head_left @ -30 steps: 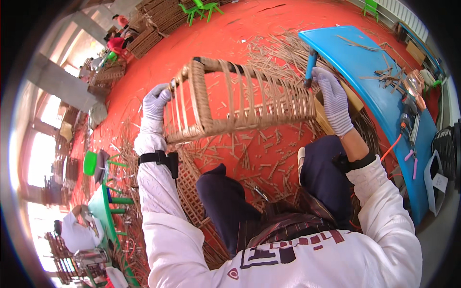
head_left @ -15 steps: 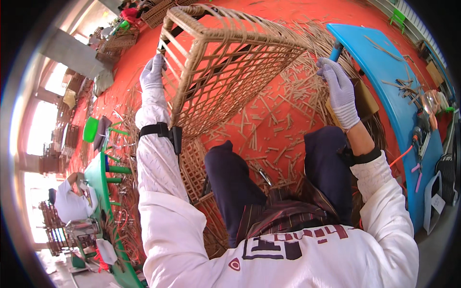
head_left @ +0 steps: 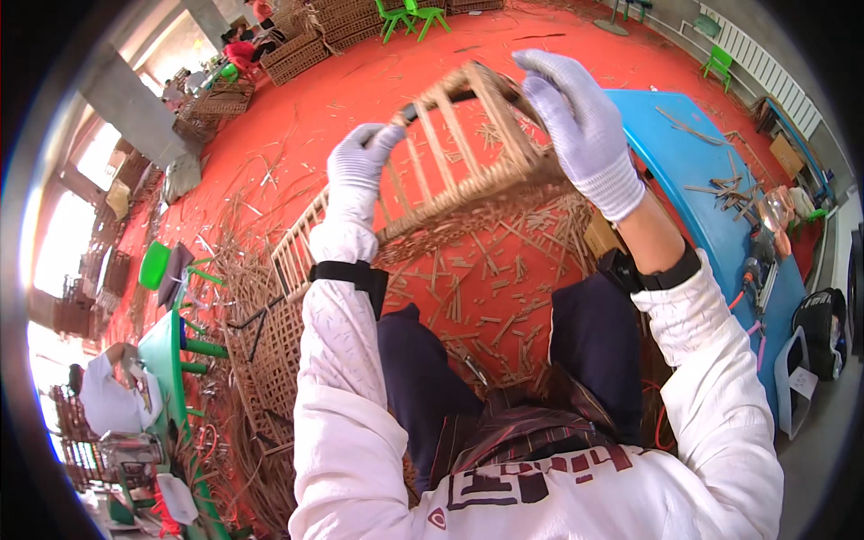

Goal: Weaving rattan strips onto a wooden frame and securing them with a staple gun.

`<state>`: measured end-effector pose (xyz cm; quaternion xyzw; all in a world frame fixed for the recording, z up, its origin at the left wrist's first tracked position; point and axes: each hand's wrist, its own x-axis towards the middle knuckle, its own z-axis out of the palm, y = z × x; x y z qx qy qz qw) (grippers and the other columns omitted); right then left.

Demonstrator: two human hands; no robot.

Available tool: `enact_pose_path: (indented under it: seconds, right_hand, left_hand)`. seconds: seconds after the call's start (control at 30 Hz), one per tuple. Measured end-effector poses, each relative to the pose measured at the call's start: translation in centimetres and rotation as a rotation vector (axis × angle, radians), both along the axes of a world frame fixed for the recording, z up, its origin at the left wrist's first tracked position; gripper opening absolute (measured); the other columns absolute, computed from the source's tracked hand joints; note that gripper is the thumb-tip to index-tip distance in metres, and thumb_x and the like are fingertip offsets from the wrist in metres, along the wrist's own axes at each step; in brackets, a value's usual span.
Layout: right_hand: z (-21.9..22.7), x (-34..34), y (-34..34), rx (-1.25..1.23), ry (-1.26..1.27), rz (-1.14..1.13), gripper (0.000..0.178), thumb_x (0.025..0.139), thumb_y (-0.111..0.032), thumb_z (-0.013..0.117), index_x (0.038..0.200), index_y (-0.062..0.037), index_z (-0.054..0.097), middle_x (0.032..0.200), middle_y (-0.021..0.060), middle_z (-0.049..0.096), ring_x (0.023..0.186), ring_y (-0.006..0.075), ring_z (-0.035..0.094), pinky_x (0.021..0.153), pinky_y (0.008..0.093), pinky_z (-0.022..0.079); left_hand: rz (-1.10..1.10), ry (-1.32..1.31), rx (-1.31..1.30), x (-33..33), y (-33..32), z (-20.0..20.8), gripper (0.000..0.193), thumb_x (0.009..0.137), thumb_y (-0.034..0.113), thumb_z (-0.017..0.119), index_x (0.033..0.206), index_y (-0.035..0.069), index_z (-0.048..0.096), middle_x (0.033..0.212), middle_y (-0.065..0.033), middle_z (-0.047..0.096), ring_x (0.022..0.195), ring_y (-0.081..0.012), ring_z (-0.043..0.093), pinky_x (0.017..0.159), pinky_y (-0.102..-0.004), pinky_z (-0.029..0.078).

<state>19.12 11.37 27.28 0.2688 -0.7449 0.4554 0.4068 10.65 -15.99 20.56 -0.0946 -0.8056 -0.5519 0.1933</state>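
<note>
A tan wicker frame point(head_left: 450, 184), perhaps a basket, is held up in front of me, its slatted side facing upward and dark metal showing along the far edge. My left hand point(head_left: 358, 168), in a pale knit glove, is closed on that far edge, left of the middle. At the frame's right corner is my right hand point(head_left: 580, 135), gloved too, fingers stretched out and slightly apart. It overlaps the corner; whether it touches is unclear. My knees point(head_left: 418, 360) are below the frame.
Cane offcuts point(head_left: 495, 297) litter the red floor point(head_left: 297, 108). Another woven piece point(head_left: 261, 360) lies by my left arm. A blue table point(head_left: 675, 135) with tools and scraps stands right. Left are a green table point(head_left: 162, 351) and a person in white point(head_left: 117, 391).
The wicker frame has turned and tipped, its slatted side now facing upward. My left hand has moved right along it. My right hand has come up and left to its right corner.
</note>
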Motion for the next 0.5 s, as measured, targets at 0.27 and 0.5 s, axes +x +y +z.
enact_pose_path:
  seconds: [0.27, 0.5]
  right_hand:
    - [0.0, -1.3, 0.6, 0.853, -0.462, -0.205, 0.048, 0.091, -0.048, 0.055, 0.121, -0.0113, 0.056, 0.115, 0.0140, 0.062, 0.110, 0.0334, 0.058, 0.091, 0.0439, 0.046]
    - [-2.2, 2.9, 2.8, 0.912, -0.942, -0.368, 0.061, 0.089, -0.040, 0.062, 0.135, -0.0059, 0.041, 0.121, 0.0214, 0.061, 0.110, 0.0381, 0.059, 0.092, 0.0424, 0.047]
  left_hand:
    - [-0.289, 0.077, -0.401, 1.7, 10.5, 0.3, 0.028, 0.080, 0.032, 0.072, 0.097, 0.010, 0.074, 0.081, -0.0087, 0.072, 0.073, -0.0154, 0.067, 0.068, -0.0290, 0.051]
    - [-0.425, 0.032, -0.809, 2.9, 16.0, -1.5, 0.056, 0.075, 0.065, 0.064, 0.106, 0.018, 0.072, 0.085, -0.0086, 0.072, 0.090, -0.0251, 0.067, 0.094, -0.0338, 0.042]
